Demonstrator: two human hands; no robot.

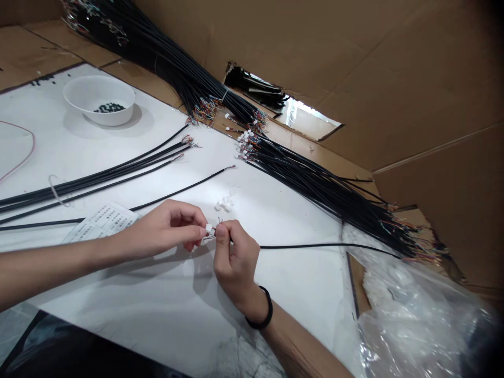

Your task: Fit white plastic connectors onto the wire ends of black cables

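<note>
My left hand (167,226) pinches a small white connector (209,228) between thumb and fingertips. My right hand (234,254) is closed on the stripped end of a black cable (315,245), whose thin wire tips stick up right beside the connector. The cable runs off to the right across the white sheet (118,294). A black band circles my right wrist. A few loose white connectors (224,203) lie just beyond my hands.
A white bowl (98,100) with small dark parts stands at the back left. Black cable bundles (326,191) lie at the right and rear, with a few single cables (90,181) on the left. A printed paper (102,220) and a clear plastic bag (413,315) are nearby. Cardboard walls surround everything.
</note>
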